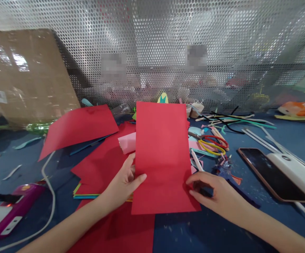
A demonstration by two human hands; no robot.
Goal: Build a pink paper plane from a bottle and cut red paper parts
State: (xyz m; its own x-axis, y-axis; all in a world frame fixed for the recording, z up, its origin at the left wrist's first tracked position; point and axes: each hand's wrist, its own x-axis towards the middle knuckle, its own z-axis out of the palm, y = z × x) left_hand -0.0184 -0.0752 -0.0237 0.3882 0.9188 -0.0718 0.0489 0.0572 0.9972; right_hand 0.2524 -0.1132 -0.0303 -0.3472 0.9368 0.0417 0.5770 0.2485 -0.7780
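A red sheet of paper (163,151) stands raised in front of me, its lower part bent slightly toward me. My left hand (126,177) grips its left edge, thumb on the front and fingers behind. At the right edge, my right hand (207,188) pinches the paper low down between thumb and fingers. Below and to the left lie more red sheets (99,168), on top of several coloured ones whose edges show. A pale pink piece of paper (127,143) pokes out behind the raised sheet.
Scissors (212,144) with red and yellow handles lie among paper scraps and pipe cleaners (236,121). A phone (270,172) and white power bank (297,172) sit right. A purple power strip (15,211) with a white cable is left; a cardboard box (31,77) leans behind.
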